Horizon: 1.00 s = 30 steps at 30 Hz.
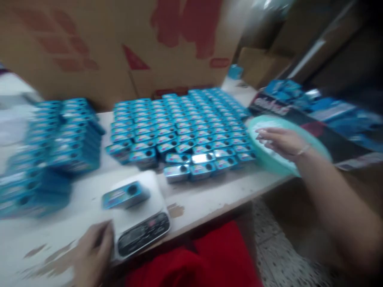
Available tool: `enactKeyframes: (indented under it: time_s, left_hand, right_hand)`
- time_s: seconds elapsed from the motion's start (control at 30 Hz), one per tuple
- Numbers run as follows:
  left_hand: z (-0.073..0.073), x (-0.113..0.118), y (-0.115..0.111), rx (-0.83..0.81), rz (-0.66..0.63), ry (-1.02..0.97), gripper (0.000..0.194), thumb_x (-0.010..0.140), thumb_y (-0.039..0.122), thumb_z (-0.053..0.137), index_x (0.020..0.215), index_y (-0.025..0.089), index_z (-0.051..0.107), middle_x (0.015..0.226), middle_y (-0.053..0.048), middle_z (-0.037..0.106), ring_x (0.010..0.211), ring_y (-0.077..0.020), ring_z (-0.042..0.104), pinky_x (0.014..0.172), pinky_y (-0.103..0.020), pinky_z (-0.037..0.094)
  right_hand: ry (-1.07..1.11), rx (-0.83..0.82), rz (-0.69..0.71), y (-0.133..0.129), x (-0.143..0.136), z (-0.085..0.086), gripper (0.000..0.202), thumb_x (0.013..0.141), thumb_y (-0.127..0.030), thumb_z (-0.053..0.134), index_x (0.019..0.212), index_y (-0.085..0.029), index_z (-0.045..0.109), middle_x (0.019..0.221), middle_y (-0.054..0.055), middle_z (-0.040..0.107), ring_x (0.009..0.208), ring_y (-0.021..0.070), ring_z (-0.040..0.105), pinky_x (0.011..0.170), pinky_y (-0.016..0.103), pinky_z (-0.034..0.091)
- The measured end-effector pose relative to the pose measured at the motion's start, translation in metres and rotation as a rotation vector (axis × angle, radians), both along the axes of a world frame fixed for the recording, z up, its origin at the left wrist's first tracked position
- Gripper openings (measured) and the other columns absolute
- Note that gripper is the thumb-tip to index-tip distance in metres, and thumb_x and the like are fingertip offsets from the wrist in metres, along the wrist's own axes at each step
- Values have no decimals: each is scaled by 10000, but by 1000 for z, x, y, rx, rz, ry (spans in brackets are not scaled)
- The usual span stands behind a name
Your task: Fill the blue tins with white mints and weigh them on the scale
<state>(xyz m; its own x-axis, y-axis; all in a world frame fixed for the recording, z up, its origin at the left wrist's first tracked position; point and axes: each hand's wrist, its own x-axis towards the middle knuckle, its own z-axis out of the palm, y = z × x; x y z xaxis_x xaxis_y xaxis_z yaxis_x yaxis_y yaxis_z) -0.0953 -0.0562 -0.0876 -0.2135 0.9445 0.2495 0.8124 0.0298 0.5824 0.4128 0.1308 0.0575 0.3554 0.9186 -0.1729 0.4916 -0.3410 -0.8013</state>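
My right hand (pixel 279 140) reaches over a pale green basin (pixel 273 161) with white contents. Its fingers are drawn together, and blur hides what is between them. My left hand (pixel 94 249) rests on the table against the left edge of a white kitchen scale (pixel 155 191), thumb and forefinger bent and a little apart, nothing seen in them. On the scale's platform lies a small blue box (pixel 127 195) with a dark round spot on top. The scale's dark button panel (pixel 143 235) faces me; its reading is too blurred to make out.
Rows of blue boxes (pixel 182 129) fill the table's middle; stacked blue boxes (pixel 74 139) stand at left. Behind rises a large cardboard carton (pixel 101 44). A dark carton (pixel 278 107) holding blue packets (pixel 338 115) is at right. The white table's front edge (pixel 221 211) runs before me.
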Motion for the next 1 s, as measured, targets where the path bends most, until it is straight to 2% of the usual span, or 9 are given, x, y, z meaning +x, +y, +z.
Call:
enactKeyframes:
  time_s: [0.07,0.1,0.2,0.27,0.37,0.47,0.6,0.8,1.0]
  left_hand:
    - [2,-5,-7,-23,2,24,169,858,365,499,830,234,602,781,-15,651,720,-201,610,674,-328,480]
    - [1,-5,-9,-22,1,35,172,871,348,492,833,221,601,784,-21,646,728,-192,605,687,-319,474]
    - [-1,-3,-9,-6,-8,52,173,898,312,478,847,197,596,793,-33,631,741,-173,587,707,-306,452]
    - [-2,-1,-9,1,-15,51,170,907,301,474,852,193,594,796,-33,623,746,-168,574,714,-304,440]
    - [-5,-2,-11,15,-18,33,178,912,302,474,842,190,593,785,-25,609,739,-160,555,703,-297,420]
    - [-8,-4,-13,36,-14,17,183,914,303,480,833,185,594,775,-19,599,724,-152,540,689,-289,402]
    - [-10,-5,-14,51,-17,18,177,917,291,483,835,181,593,771,-19,590,726,-151,529,695,-290,389]
    - [-9,-4,-14,62,-23,-20,165,915,277,492,829,176,591,770,-17,587,722,-144,523,696,-287,384]
    - [-8,-2,-15,52,-4,-31,194,916,292,481,822,171,600,760,-23,582,714,-146,519,687,-289,387]
  right_hand:
    - [173,10,226,-1,-57,8,230,817,-272,642,1017,-160,660,898,69,662,696,98,605,500,181,411]
    - [233,-18,410,-4,-88,12,255,798,-312,664,1004,-163,667,814,48,654,623,92,578,448,176,371]
    - [235,-33,895,-18,-178,21,206,827,-303,612,961,-160,677,630,-18,597,463,68,476,417,186,365]
    - [87,28,1131,-26,-230,24,138,833,-215,593,907,-149,690,700,-4,642,558,84,539,526,202,435]
    - [-202,79,1320,-33,-282,24,155,829,-135,587,928,-136,706,919,48,697,832,150,613,754,251,462]
    - [-382,5,1378,-37,-307,23,206,849,-140,576,1009,-126,705,1039,87,685,962,185,603,838,260,432]
    - [-497,-26,1354,-40,-317,26,211,855,-184,594,1035,-159,702,1022,77,683,935,179,602,795,244,425]
    - [-553,-1,1326,-40,-326,31,231,833,-216,638,1055,-170,681,916,65,673,849,167,588,732,242,409]
    - [-557,2,1303,-40,-332,28,314,771,-154,689,1084,-162,665,827,49,648,785,169,572,698,260,398]
